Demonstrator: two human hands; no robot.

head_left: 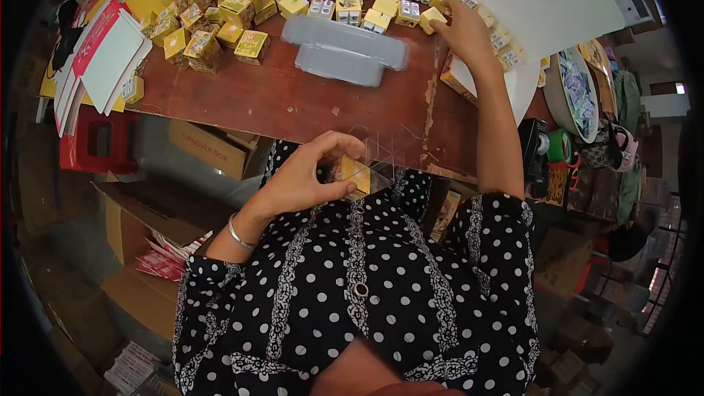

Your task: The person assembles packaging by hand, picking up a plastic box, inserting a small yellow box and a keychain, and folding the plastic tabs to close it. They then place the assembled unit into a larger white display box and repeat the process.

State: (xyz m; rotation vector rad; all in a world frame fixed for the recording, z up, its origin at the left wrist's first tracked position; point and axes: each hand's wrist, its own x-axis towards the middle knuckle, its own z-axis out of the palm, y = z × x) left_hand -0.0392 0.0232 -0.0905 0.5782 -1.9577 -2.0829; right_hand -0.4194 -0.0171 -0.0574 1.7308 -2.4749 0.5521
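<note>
Left hand (312, 172) is partly curled, thumb and fingers closed on a small yellow box (355, 175). Box is just off the desk (242, 99), by the middle of its near edge, in front of the polka-dot top (330, 279). Clear plastic packaging (385, 161), thin, stiff and glossy with straight creases, sticks out from the box; its free end points right, toward the desk's right side. Long axis of box plus plastic looks roughly left-right, parallel to the near edge; exact tilt can't be read through the glare. Right hand (466, 33) is at the far right part of the desk, fingers bent and half open, thumb touching a yellow cube (431, 20) at the rim of the pile; can't tell if the grip is closed. Cube shows a plain matte face, no clear long axis. Pile of small blocks (348, 11) runs along the far edge: yellow bodies, some with white-and-grey faces, pointing every way. Printed cartons (202, 50) with glossy card faces sit at its left. Two clear trays (341, 64), long with rounded ends, overlap mid-desk, long axes roughly left-right. White sheet (554, 4), smooth and flat-faced, rises at the far right corner. Desk top is reddish-brown, scuffed and chipped along the near edge.
</note>
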